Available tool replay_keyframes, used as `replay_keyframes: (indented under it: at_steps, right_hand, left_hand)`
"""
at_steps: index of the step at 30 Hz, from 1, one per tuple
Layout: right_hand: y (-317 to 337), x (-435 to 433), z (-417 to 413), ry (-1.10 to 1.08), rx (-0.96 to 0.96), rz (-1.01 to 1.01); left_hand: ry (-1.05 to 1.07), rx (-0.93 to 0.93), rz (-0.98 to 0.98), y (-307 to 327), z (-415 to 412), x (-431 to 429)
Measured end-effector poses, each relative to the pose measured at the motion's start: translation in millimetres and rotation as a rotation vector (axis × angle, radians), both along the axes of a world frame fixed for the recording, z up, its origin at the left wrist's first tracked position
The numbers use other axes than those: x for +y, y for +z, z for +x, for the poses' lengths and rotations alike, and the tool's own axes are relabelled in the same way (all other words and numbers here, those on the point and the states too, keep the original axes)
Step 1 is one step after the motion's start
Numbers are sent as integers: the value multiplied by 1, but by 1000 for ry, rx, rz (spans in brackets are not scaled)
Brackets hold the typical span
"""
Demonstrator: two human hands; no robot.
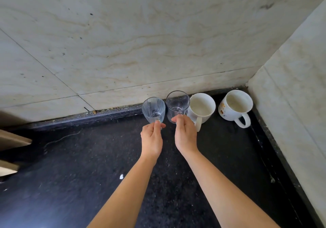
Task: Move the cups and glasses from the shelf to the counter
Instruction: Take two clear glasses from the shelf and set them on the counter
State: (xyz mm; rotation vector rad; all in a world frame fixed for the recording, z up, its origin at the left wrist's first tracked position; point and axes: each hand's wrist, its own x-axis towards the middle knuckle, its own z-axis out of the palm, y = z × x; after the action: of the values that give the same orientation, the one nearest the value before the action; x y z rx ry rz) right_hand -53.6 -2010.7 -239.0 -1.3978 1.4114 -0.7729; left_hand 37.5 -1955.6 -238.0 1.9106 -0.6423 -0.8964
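Two clear glasses and two white mugs line up along the back wall on the black counter point(88, 166). My left hand point(152, 137) pinches the base of a ribbed tapered glass point(153, 108), which tilts slightly left. My right hand point(185, 135) holds the lower part of a straight clear glass point(177, 104) just to the right of the first. Beside it stands a plain white mug point(202, 107) with its handle toward me. A white mug with a printed pattern point(235, 105) sits in the corner, handle pointing front right.
Marble-like tiled walls rise behind the counter and along the right side point(299, 86), forming a corner. Pale wooden edges point(14, 140) jut in at the far left. A small white fleck point(121, 176) lies on the counter between my forearms.
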Motion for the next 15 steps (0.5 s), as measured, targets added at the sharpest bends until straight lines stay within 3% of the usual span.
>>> replay_keyframes:
  at_steps: [9,15]
  right_hand:
    - [77,-3,-32,69,218,-76]
    - [221,-20,-14,118,221,-614]
  left_hand:
    - [-184,-412,55,86,38,23]
    - [-105,-933,-108,236,80,55]
